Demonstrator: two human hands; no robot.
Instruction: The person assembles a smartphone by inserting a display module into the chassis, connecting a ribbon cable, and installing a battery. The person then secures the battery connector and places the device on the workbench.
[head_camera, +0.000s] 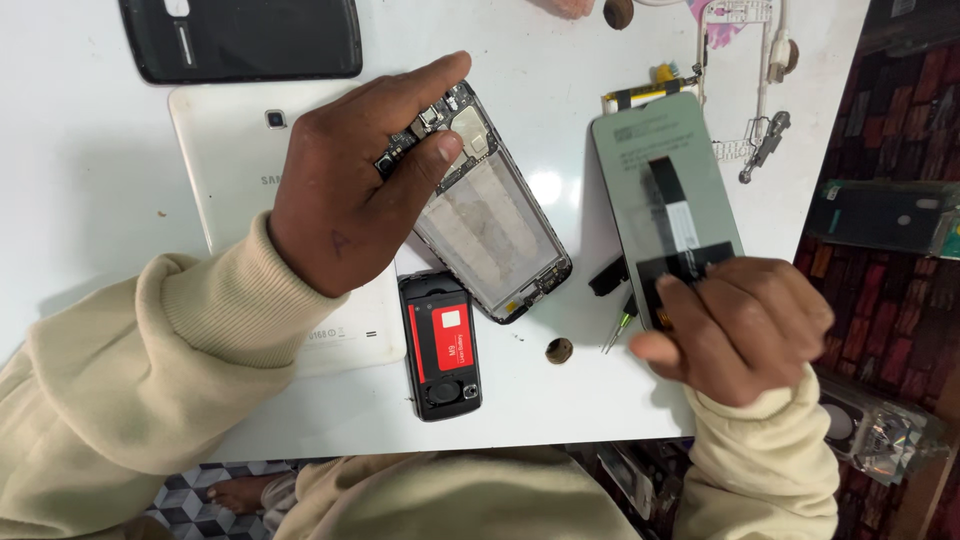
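left hand pinching phone frame under fingers | right hand gripping screen panel's lower end

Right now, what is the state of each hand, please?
Left hand: closed on the opened phone frame, thumb on its circuit board.
Right hand: holding the lower end of the display panel.
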